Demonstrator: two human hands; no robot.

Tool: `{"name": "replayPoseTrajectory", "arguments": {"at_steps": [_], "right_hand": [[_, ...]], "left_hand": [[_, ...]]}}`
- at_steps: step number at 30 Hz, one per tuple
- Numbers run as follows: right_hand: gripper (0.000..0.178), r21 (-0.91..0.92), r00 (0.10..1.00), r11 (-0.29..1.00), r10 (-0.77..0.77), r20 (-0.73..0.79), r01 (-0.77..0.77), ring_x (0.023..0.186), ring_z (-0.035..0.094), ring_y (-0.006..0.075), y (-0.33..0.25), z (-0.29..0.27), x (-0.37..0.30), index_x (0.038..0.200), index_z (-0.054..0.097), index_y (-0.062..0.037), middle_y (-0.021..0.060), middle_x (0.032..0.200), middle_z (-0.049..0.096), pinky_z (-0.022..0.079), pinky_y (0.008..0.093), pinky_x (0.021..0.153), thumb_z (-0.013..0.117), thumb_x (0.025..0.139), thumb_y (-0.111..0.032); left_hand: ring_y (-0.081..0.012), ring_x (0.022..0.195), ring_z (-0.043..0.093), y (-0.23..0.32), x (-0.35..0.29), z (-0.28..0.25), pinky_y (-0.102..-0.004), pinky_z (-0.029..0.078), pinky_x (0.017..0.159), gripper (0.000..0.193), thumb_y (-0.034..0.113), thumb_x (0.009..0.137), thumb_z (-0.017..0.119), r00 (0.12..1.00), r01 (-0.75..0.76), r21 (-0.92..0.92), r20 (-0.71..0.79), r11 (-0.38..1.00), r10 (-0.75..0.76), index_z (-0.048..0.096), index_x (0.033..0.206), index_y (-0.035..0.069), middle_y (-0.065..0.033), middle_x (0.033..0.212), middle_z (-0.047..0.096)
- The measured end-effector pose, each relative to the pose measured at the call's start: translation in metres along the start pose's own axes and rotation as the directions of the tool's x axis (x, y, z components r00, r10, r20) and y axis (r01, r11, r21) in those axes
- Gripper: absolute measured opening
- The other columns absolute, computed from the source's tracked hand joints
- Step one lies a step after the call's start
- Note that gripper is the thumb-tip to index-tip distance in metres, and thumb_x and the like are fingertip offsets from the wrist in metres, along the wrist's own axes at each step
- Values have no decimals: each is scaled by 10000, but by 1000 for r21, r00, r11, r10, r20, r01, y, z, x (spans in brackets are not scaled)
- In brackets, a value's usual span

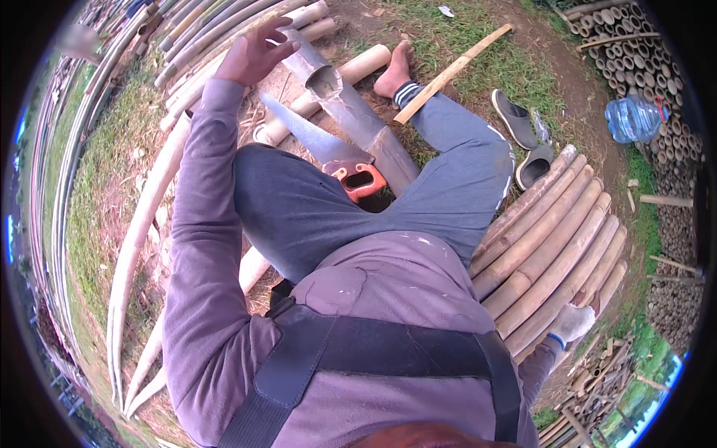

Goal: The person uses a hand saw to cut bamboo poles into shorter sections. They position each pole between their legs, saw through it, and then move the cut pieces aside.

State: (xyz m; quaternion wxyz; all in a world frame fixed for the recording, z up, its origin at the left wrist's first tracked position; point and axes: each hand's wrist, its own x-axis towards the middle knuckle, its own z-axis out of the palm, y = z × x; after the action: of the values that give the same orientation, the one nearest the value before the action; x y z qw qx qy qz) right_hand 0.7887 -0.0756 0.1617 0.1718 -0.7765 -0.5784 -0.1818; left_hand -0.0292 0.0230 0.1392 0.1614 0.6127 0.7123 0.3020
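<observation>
My left hand (259,54), bare, is raised at the upper left with its fingers apart, above the end of a thick grey bamboo pole (361,112). That pole has a notch cut in it and runs between my legs. A handsaw (310,136) with an orange handle lies against it, its blade pointing to the upper left. Out to the right, my right hand (573,324) wears a white glove with bare fingertips. Its fingers bend round the outermost bamboo pole (612,287) of a row beside me; part of the grip is hidden.
Another pale pole (364,64) crosses under the thick one. A split bamboo strip (452,74) lies over my ankle. Dark clogs (514,119) and a blue-tinted water jug (633,119) stand to the right. Stacked bamboo (635,52) fills the far right; long poles (149,216) lie left.
</observation>
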Motion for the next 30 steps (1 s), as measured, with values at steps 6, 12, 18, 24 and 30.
{"name": "replayPoseTrajectory", "arguments": {"at_steps": [6, 12, 18, 24, 30], "right_hand": [[380, 754, 410, 248, -911, -32, 609, 1019, 696, 375, -344, 92, -20, 1304, 663, -3, 191, 1139, 727, 547, 476, 899, 727, 954, -136], [341, 548, -687, -474, -668, 286, 689, 987, 742, 329, -487, 166, -153, 1118, 763, -81, 135, 1023, 773, 553, 529, 820, 746, 861, -304], [386, 411, -599, -448, -693, 402, 794, 1203, 686, 322, -486, 190, -198, 1239, 721, -91, 133, 1146, 776, 483, 536, 971, 678, 916, -298], [408, 618, -246, -300, -954, -174, 727, 940, 650, 321, -502, 134, -123, 963, 693, -78, 140, 952, 713, 465, 514, 836, 812, 710, -375], [386, 605, -9, -391, -845, -535, 694, 767, 559, 287, -505, 72, -64, 892, 627, -124, 58, 766, 546, 423, 478, 783, 855, 714, -380]], "left_hand": [[-208, 1004, 741, -64, -138, -23, -336, 596, 855, 553, 381, 993, 766, 813, 279, -387, -393, 879, -431, 641, 1398, 25, -156, 1165, 758], [-142, 912, 717, -88, -315, 53, -278, 586, 771, 409, 215, 990, 778, 412, 338, -830, -293, 444, -863, 665, 1292, -35, -125, 1096, 753], [-125, 881, 713, -65, -429, 120, -251, 567, 724, 335, 204, 1005, 757, 212, 388, -877, -215, 284, -953, 696, 1227, -39, -100, 1042, 767], [-164, 978, 721, -88, -372, 108, -312, 591, 873, 436, 305, 1046, 701, 455, 170, -944, -181, 284, -872, 666, 1333, -20, -116, 1185, 750], [-247, 1161, 692, -57, -222, 33, -404, 553, 1034, 750, 663, 1045, 519, 792, 397, -910, 274, 119, -546, 606, 1453, 41, -176, 1307, 703]]}}
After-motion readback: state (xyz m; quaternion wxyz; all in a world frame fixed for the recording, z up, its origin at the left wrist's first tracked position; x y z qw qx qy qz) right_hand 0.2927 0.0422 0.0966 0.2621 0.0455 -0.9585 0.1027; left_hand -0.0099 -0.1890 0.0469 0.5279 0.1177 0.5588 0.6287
